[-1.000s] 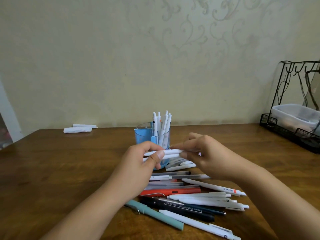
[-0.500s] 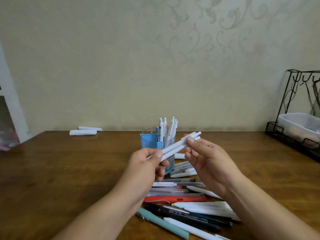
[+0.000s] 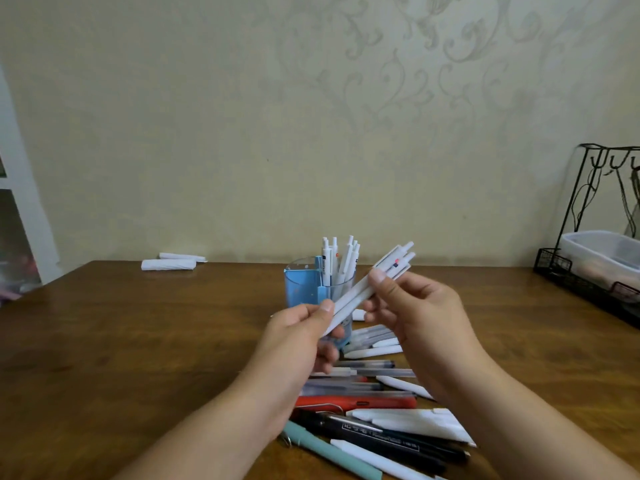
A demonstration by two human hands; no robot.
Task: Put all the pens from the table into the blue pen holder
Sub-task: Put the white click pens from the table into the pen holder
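A small bundle of white pens (image 3: pixel 372 282) slants up to the right in the air, just in front of the blue pen holder (image 3: pixel 303 289). My left hand (image 3: pixel 301 337) pinches the bundle's lower end between thumb and fingers. My right hand (image 3: pixel 412 313) grips its upper part, thumb on top. The holder stands on the wooden table (image 3: pixel 138 341) with several white pens (image 3: pixel 341 261) upright in it. Many loose pens lie below my hands: a red one (image 3: pixel 360 402), black ones (image 3: pixel 377 436), a teal one (image 3: pixel 332 453), clear ones and white ones (image 3: pixel 408 422).
Two rolled white paper pieces (image 3: pixel 169 263) lie at the table's far left edge. A black wire rack (image 3: pixel 588 282) holding a clear plastic box (image 3: pixel 602 254) stands at the right. A patterned wall rises behind the table.
Both hands lifted the white pen bundle from level to slanting, its right end raised. The hands rose slightly in front of the holder.
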